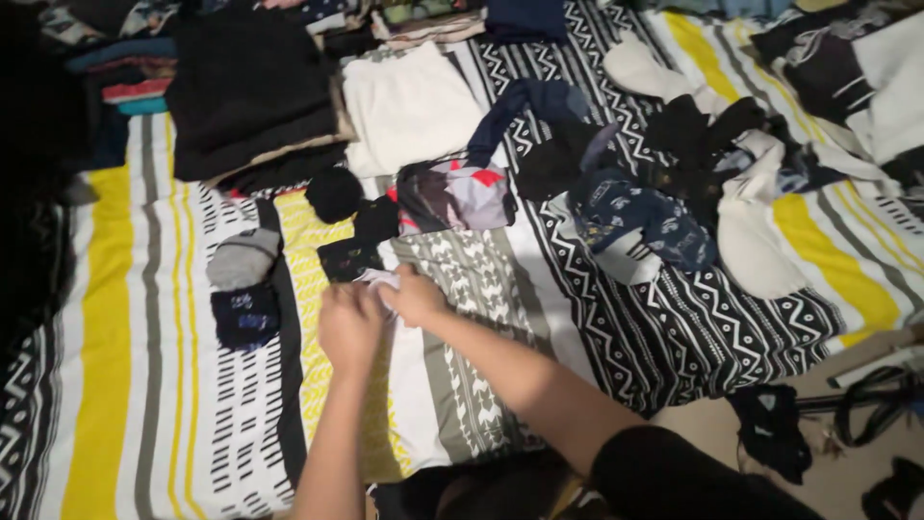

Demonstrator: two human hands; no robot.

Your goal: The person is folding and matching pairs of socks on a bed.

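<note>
Both hands meet over a small white cloth piece (378, 280) lying on the striped yellow, white and black patterned bedspread (106, 366). The left hand (350, 327) and the right hand (416, 297) curl closed, pinching it between them. Just beyond sit a rolled black sock ball (334, 194) and a folded grey sock bundle (243, 258)

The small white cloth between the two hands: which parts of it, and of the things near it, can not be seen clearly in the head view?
- White cloth: mostly covered by the left hand and right hand; its kind is unclear.
- Fingertips of both hands: hidden from view, so the grip is uncertain.
- Dark rolled items beside the left hand: too dim to identify.
- Folded stacks: cut off by the top edge.
</note>
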